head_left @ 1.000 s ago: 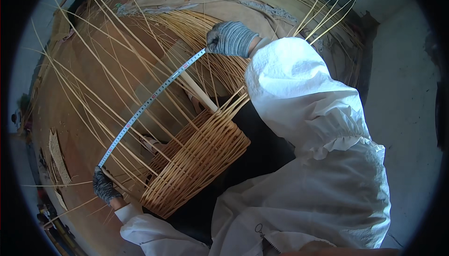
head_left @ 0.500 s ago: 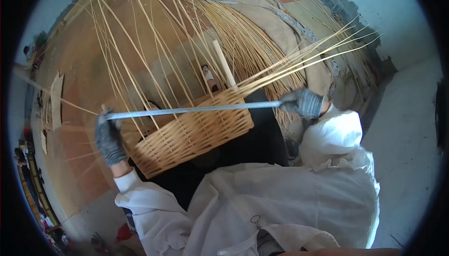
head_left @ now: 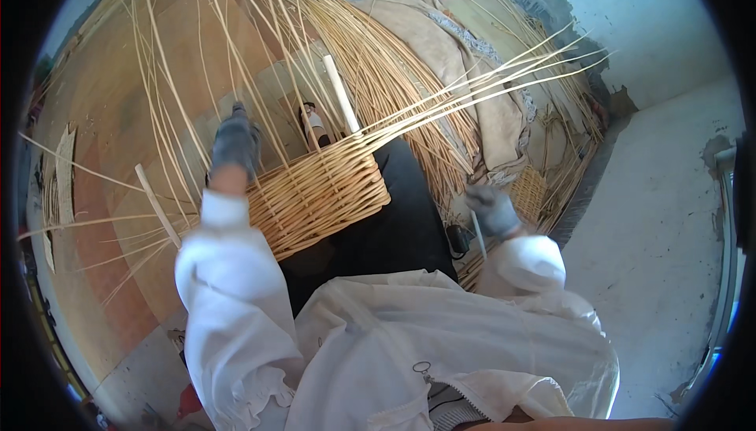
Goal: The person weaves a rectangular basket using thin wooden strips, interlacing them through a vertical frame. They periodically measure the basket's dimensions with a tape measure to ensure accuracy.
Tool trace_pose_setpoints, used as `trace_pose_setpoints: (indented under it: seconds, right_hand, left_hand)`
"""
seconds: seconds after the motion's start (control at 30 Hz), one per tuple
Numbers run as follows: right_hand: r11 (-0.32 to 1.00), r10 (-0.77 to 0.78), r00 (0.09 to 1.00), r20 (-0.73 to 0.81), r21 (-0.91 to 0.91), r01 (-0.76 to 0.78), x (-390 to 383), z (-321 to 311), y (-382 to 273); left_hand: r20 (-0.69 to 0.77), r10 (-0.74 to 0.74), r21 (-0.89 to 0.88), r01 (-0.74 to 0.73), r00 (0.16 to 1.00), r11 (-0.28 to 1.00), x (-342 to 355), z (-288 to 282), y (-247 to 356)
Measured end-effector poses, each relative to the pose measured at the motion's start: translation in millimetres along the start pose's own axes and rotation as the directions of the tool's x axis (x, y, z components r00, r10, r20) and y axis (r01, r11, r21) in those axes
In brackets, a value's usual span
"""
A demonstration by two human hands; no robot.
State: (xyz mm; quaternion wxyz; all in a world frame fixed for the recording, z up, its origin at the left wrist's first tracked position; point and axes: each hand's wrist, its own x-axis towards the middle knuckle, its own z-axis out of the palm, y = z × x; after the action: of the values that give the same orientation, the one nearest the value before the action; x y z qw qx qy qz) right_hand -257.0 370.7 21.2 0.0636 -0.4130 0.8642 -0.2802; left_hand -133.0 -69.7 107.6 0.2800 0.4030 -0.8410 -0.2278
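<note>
A woven wicker basket (head_left: 323, 191), with long stakes rising from it, rests on a black surface (head_left: 398, 242) over my lap. Pale wooden rods (head_left: 339, 88) stand up at two of its corners. My left hand (head_left: 235, 141), in a grey glove, reaches over the basket's left part among the stakes; its fingers are blurred. To the right of the basket, my right hand (head_left: 490, 206), also gloved, is closed on the measuring tape (head_left: 477, 230), which hangs below it as a thin strip.
Bundles of willow rods (head_left: 394, 53) and crumpled cloth (head_left: 496, 124) lie on the floor beyond the basket. A flat woven piece (head_left: 528, 195) lies right of it, more flat pieces (head_left: 64, 179) at the left. A pale wall (head_left: 654, 218) runs along the right.
The tape stretched between both hands across the basket is down at my right hand. My left hand has moved up and inward; my right hand has moved down from high over the basket.
</note>
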Motion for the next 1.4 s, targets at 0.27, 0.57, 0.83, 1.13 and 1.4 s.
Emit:
trace_pose_setpoints:
  seconds: [0.27,0.57,0.83,1.13,1.4]
  right_hand:
    - [0.909,-0.295,0.927,0.231,-0.231,0.347,167,25,-170]
    - [0.813,-0.546,0.832,0.094,-0.181,0.554,154,34,-130]
    - [0.94,0.184,0.941,0.285,0.23,-0.253,226,43,-200]
    - [0.952,-0.252,0.909,-0.332,0.083,0.294,218,-54,-234]
    - [0.993,-0.114,0.887,-0.448,-0.046,0.105,217,-35,-249]
  left_hand:
    - [0.503,0.019,0.247,-0.165,0.864,0.955,-115,12,42]
    - [-0.356,0.427,0.369,-0.295,0.831,0.881,-127,-27,-25]
    - [0.249,-0.48,-0.81,0.452,0.841,0.372,-94,-122,-176]
    - [0.205,0.0,-0.978,0.204,0.979,-0.029,-137,-175,-122]
    - [0.196,0.29,-0.975,0.218,0.937,-0.044,-119,-172,-152]
